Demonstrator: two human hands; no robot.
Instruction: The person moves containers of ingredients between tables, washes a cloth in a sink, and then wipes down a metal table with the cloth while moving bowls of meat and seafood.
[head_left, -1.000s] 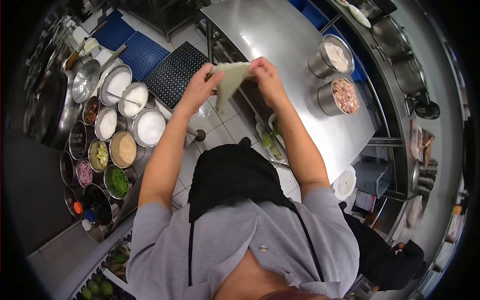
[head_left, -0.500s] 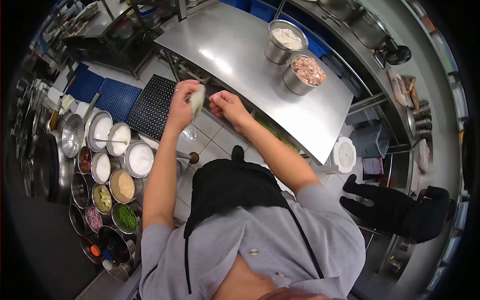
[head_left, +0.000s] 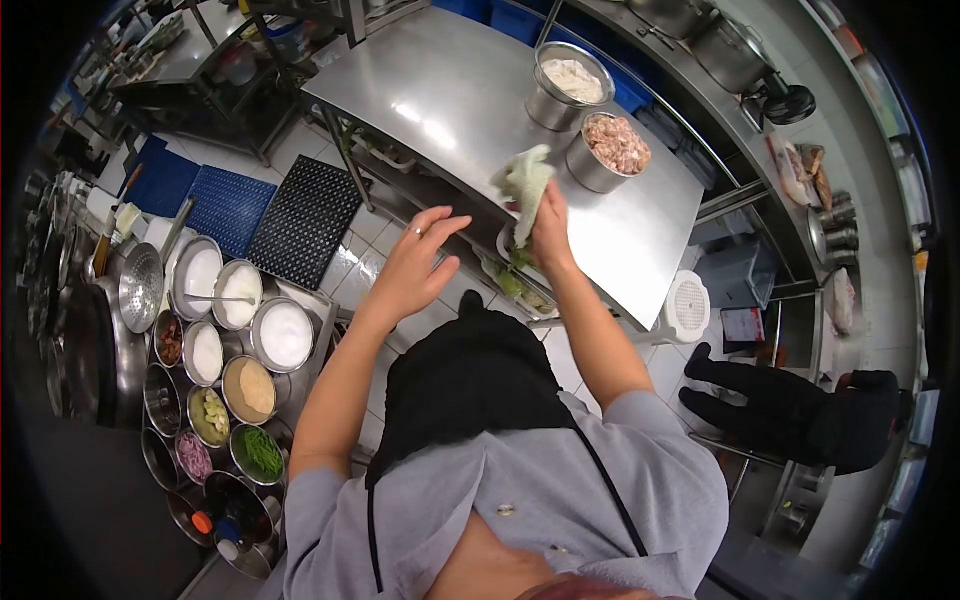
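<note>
A pale greenish-white cloth [head_left: 524,188] hangs crumpled from my right hand [head_left: 551,232], which grips it over the front edge of the steel table [head_left: 440,80]. My left hand [head_left: 412,265] holds nothing; its fingers are spread, with a ring on one, and it is apart from the cloth. Beyond the cloth on the table stand a steel pot heaped with raw minced or chopped meat [head_left: 616,145] and a steel pot topped by a strainer of white stuff [head_left: 574,80].
Left of me, several steel bowls hold white powder [head_left: 282,334], chopped greens [head_left: 258,452], sliced red onion [head_left: 194,456] and other ingredients. A perforated ladle [head_left: 142,288] lies near them. Rubber mats [head_left: 305,215] cover the floor ahead. A white stool [head_left: 687,305] and another person [head_left: 790,415] are at right.
The cloth has passed from my left hand to my right, which has swung right and forward. My left hand has opened and come slightly back to the right.
</note>
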